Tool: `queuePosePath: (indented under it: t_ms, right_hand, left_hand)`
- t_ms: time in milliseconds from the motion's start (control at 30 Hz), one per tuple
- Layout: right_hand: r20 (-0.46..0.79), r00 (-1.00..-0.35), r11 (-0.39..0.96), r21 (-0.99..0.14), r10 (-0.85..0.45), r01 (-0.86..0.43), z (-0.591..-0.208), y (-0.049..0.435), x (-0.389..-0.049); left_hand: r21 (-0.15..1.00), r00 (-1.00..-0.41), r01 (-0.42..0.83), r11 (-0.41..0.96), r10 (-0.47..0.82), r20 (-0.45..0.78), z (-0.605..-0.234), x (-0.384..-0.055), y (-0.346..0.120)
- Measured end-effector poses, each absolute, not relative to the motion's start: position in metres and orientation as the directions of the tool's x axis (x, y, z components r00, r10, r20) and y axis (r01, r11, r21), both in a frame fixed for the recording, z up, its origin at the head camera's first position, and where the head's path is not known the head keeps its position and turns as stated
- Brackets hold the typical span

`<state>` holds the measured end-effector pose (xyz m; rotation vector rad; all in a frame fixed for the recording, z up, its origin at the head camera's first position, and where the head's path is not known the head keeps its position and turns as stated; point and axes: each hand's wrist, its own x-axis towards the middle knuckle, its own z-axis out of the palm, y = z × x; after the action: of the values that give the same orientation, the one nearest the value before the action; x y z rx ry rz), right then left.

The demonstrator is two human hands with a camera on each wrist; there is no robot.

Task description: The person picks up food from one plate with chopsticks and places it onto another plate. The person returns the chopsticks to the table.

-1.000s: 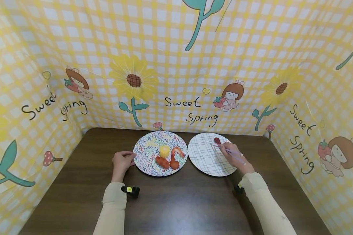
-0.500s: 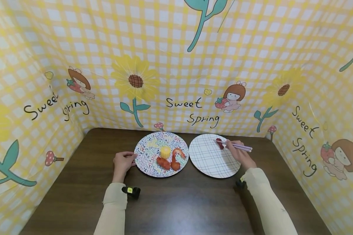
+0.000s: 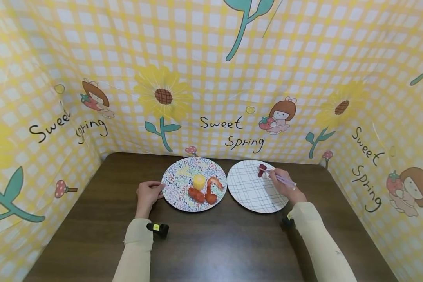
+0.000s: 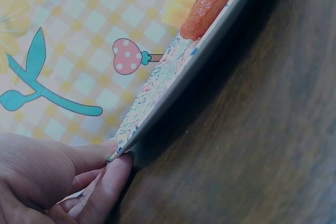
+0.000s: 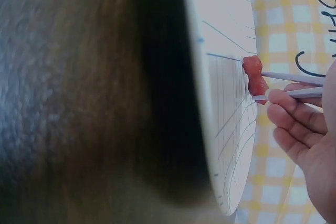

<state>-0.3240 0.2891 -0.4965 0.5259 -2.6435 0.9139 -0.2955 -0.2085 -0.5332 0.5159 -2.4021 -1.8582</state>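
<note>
In the head view, my left hand (image 3: 149,195) pinches the left rim of a speckled round plate (image 3: 176,186). The left wrist view has the thumb above that rim and a finger (image 4: 107,187) beneath it. My right hand (image 3: 285,185) holds a pair of pale purple chopsticks (image 3: 284,179) over a white plate with a line grid (image 3: 246,192). Their tips meet a dark red piece of food (image 3: 262,170) near that plate's far edge. Seen from the right wrist, the tips lie at the red piece (image 5: 254,74); whether they squeeze it I cannot tell.
On the speckled plate sit a yellow corn piece (image 3: 199,181), a reddish-brown sausage-like piece (image 3: 196,195), a shrimp (image 3: 216,181) and a small drumstick-like piece (image 3: 210,198). Both plates stand side by side on a dark wooden table (image 3: 204,243). Checked cloth walls (image 3: 211,98) surround the table's back and sides.
The chopsticks have swung toward level and then slanted down to the right again. The red piece has turned slightly on the grid plate. My left hand stays at its rim.
</note>
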Motion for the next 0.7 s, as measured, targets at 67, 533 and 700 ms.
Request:
queuePosePath:
  t_ms: [67, 533, 700]
  right_hand:
    - [0.421, -0.864, 0.741, -0.479, -0.276, -0.47, -0.493, 0.285, -0.321]
    - [0.49, -0.664, 0.757, -0.014, -0.564, -0.653, -0.498, 0.28, -0.327]
    - [0.553, -0.57, 0.709, 0.053, -0.607, -0.703, -0.496, 0.273, -0.325]
  left_hand:
    - [0.95, -0.942, -0.225, 0.219, -0.299, -0.154, -0.533, -0.296, -0.208]
    - [0.948, -0.938, -0.23, 0.219, -0.308, -0.156, -0.534, -0.296, -0.208]
    - [0.949, -0.939, -0.231, 0.214, -0.304, -0.16, -0.534, -0.297, -0.209]
